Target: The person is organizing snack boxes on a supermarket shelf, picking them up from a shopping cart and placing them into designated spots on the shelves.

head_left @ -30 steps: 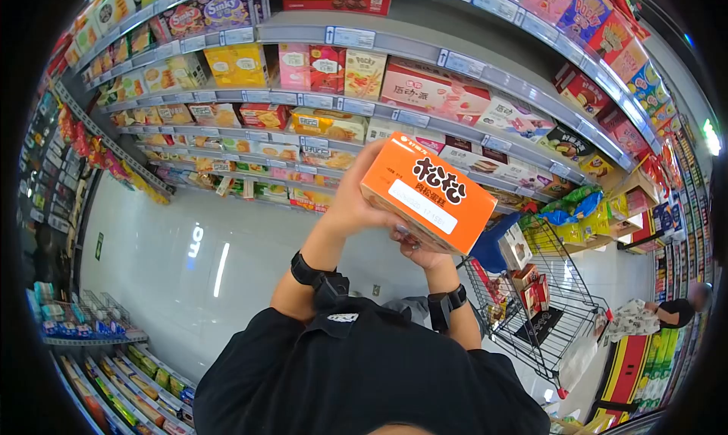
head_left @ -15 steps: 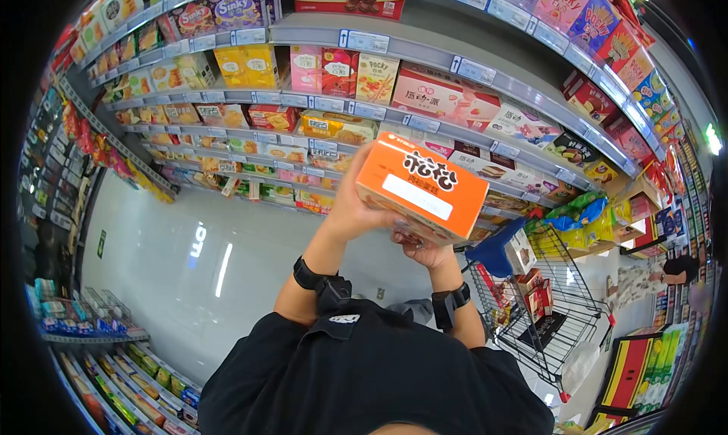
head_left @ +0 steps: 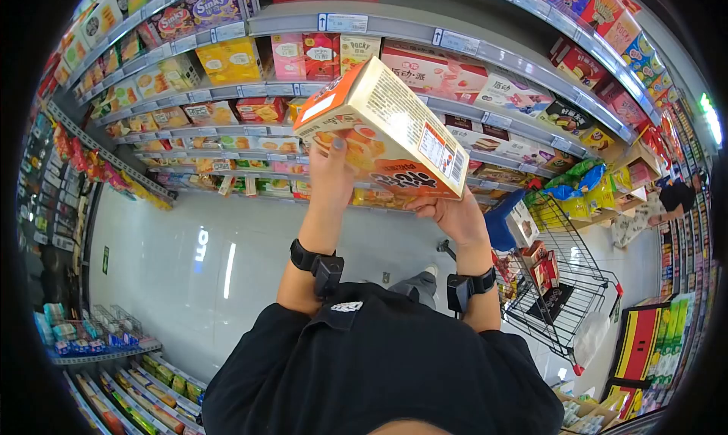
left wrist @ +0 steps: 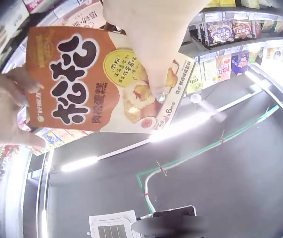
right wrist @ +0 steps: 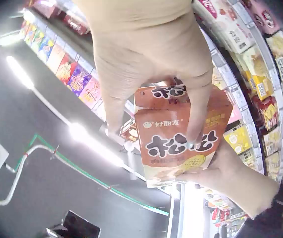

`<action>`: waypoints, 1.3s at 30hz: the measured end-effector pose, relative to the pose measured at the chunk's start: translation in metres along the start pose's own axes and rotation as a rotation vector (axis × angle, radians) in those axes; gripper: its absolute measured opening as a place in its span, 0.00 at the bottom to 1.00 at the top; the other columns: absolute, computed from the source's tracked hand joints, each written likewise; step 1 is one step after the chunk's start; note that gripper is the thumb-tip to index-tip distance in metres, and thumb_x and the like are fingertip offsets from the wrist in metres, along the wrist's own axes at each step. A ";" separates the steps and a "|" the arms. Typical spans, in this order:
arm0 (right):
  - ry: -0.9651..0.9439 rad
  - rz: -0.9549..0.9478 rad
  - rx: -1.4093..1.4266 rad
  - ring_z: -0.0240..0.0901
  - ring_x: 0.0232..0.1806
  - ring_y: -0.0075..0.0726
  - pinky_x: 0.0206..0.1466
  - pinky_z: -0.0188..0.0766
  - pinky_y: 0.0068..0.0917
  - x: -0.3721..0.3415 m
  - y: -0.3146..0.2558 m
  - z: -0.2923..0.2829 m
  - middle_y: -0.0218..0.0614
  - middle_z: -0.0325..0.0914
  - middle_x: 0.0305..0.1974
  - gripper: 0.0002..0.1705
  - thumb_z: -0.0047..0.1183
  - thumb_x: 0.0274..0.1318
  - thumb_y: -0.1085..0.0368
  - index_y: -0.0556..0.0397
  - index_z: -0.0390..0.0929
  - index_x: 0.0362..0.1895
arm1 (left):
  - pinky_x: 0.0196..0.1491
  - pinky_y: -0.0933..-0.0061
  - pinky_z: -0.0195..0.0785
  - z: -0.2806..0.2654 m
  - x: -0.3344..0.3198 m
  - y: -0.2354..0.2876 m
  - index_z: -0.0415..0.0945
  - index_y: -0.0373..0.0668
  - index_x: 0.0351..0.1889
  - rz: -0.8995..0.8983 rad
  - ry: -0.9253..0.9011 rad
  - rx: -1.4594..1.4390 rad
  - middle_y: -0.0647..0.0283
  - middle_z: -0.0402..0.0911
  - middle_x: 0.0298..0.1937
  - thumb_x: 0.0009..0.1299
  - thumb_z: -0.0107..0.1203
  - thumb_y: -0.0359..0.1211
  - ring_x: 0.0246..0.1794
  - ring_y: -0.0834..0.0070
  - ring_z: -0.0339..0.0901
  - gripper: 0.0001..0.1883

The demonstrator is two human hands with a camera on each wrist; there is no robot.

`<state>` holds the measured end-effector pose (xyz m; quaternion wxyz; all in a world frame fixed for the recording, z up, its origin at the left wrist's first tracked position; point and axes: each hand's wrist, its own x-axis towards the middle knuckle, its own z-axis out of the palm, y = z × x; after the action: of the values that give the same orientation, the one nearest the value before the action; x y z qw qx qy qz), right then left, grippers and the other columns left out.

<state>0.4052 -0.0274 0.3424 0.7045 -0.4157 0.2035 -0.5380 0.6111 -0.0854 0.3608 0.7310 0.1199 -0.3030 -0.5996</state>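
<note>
An orange and cream box (head_left: 402, 124) is held up by both hands before the shelves, tilted, with a cream printed side and barcode facing the head camera. The left hand (head_left: 331, 173) grips its left end, thumb on the picture face. At the lower right corner, the right hand (head_left: 457, 216) holds the box with its fingers against the edge. The left wrist view shows the front of the box (left wrist: 82, 79) with the left thumb pressed on it. In the right wrist view, the right hand's fingers (right wrist: 198, 109) lie over the box (right wrist: 176, 144).
Shelves (head_left: 394, 19) of boxed snacks curve across the front. A wire shopping cart (head_left: 565, 283) with several boxes stands at the right, a blue item (head_left: 500, 226) at its near-left side. Another person (head_left: 641, 215) is at the far right. A low shelf (head_left: 106, 351) lies at the lower left.
The box has been turned so that its orange labelled side gives way to the cream side, and it has risen leftward. The left thumb now shows on its face; the other person has shifted.
</note>
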 end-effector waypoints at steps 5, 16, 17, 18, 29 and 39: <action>0.164 -0.093 -0.135 0.77 0.38 0.49 0.35 0.77 0.34 -0.006 -0.002 -0.005 0.49 0.75 0.41 0.25 0.57 0.51 0.64 0.62 0.67 0.52 | 0.53 0.66 0.67 -0.011 -0.003 0.000 0.63 0.41 0.54 -0.167 -0.179 0.208 0.62 0.71 0.52 0.65 0.56 0.39 0.50 0.71 0.72 0.23; 0.179 -0.118 0.023 0.75 0.42 0.42 0.42 0.75 0.30 0.003 0.013 -0.016 0.42 0.76 0.41 0.27 0.62 0.45 0.65 0.59 0.69 0.51 | 0.50 0.71 0.68 0.024 -0.016 0.019 0.67 0.39 0.49 0.110 -0.363 0.500 0.65 0.75 0.46 0.52 0.64 0.24 0.47 0.77 0.73 0.26; 0.179 -0.119 0.015 0.74 0.42 0.41 0.42 0.75 0.30 0.002 0.014 -0.017 0.41 0.76 0.42 0.27 0.62 0.45 0.65 0.58 0.69 0.51 | 0.51 0.70 0.68 0.025 -0.016 0.020 0.65 0.39 0.51 0.111 -0.383 0.503 0.65 0.74 0.47 0.52 0.63 0.24 0.49 0.76 0.72 0.28; 0.180 -0.120 0.007 0.74 0.43 0.40 0.42 0.75 0.29 0.002 0.013 -0.017 0.40 0.76 0.42 0.28 0.62 0.45 0.65 0.57 0.68 0.52 | 0.51 0.70 0.68 0.025 -0.017 0.021 0.64 0.39 0.53 0.112 -0.404 0.506 0.64 0.73 0.48 0.53 0.63 0.23 0.50 0.76 0.72 0.29; 0.476 -0.625 -0.996 0.59 0.62 0.40 0.62 0.58 0.32 0.004 -0.033 0.029 0.43 0.58 0.62 0.46 0.65 0.36 0.71 0.52 0.56 0.63 | 0.65 0.56 0.53 -0.004 -0.018 -0.014 0.44 0.60 0.69 0.046 -0.315 0.014 0.68 0.50 0.70 0.65 0.41 0.60 0.69 0.68 0.51 0.38; 0.663 -0.772 -1.689 0.76 0.44 0.38 0.32 0.75 0.22 -0.030 -0.053 0.096 0.42 0.65 0.59 0.48 0.67 0.25 0.70 0.45 0.64 0.60 | 0.62 0.55 0.56 0.020 -0.037 -0.025 0.51 0.54 0.67 -0.361 -0.182 -0.184 0.68 0.58 0.67 0.59 0.42 0.67 0.66 0.67 0.57 0.44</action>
<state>0.4341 0.0312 0.4350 -0.1407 -0.6483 0.5584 -0.4980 0.5756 -0.0531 0.3515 0.5891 0.0506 -0.2853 -0.7543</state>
